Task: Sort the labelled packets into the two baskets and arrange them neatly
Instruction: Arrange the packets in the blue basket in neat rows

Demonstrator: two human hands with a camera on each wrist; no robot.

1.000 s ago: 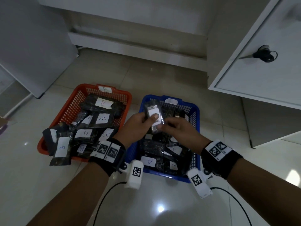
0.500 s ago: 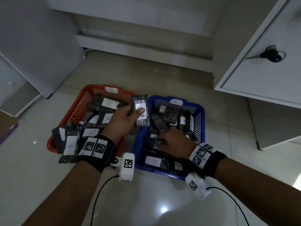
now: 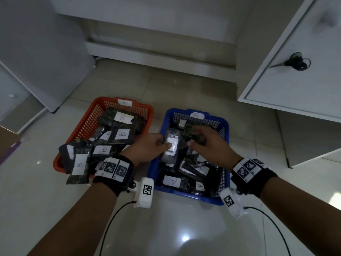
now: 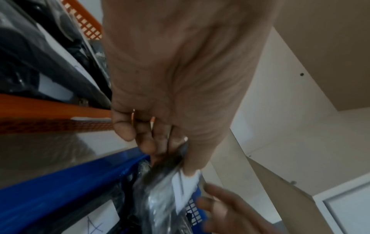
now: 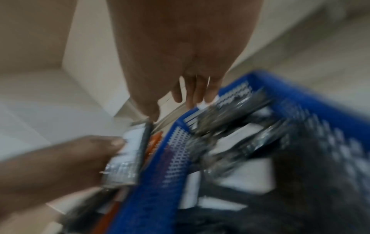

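Two baskets stand side by side on the tiled floor: an orange basket (image 3: 96,106) tagged B and a blue basket (image 3: 184,194) tagged A. Both hold several dark packets with white letter labels. My left hand (image 3: 164,144) pinches a dark packet (image 3: 172,143) with a white printed label, thumb on top, above the blue basket's left side. My right hand (image 3: 198,138) hovers just right of that packet with loose fingers and holds nothing. The left wrist view shows the pinched packet (image 4: 170,190) over the blue basket (image 4: 60,190). The right wrist view is blurred; its fingers (image 5: 196,91) hang free.
B packets (image 3: 79,165) spill over the orange basket's front left corner. A white cabinet (image 3: 295,100) juts out at the right with scissors (image 3: 295,61) on it. A white door panel (image 3: 46,61) stands at the left. Glossy floor lies in front of the baskets.
My left hand has carried the packet right, from the gap between the baskets to over the blue one. My right hand has lifted off the blue basket's packets.
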